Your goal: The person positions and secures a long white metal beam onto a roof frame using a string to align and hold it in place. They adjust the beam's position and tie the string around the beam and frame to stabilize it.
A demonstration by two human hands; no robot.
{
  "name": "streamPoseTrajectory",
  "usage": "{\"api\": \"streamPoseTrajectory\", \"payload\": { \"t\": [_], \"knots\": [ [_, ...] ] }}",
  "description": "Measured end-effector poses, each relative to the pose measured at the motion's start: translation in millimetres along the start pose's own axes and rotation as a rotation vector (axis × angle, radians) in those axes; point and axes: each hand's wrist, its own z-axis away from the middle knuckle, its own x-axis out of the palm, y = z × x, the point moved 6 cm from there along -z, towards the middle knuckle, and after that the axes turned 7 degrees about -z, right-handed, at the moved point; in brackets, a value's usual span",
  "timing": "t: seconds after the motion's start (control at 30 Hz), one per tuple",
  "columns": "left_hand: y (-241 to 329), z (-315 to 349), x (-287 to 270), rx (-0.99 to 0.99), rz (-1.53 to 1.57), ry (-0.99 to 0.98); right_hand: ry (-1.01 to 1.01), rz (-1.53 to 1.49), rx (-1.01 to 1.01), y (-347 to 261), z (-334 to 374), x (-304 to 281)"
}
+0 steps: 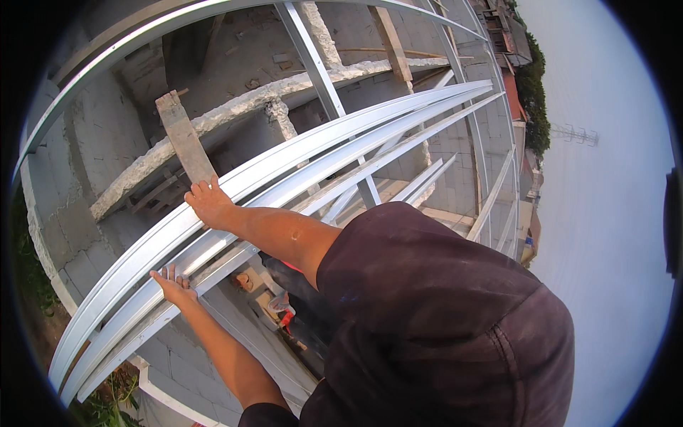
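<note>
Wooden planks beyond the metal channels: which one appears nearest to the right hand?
The weathered plank whose lower end shows just beside the right hand; the plank at top centre is clearly farther.

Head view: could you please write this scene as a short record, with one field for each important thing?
Left hand: palm turned up, fingers open against the lower metal profiles
Right hand: over the broad upper profile, fingers at its far edge
Beyond right hand: wooden plank, rough concrete beam
Clothing: dark sleeve
Background: pale sky at right, green trees
</note>
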Motion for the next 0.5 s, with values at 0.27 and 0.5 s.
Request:
{"api": "streamPoseTrajectory", "payload": {
  "t": [0.27,0.5],
  "knots": [
    [34,6,35,-0.028,0.069,0.103,-0.041,-0.036,0.016,7,-5,-5],
    [39,8,72,-0.135,0.275,-0.055,-0.115,-0.060,0.103,36,15,-33]
  ]
}}
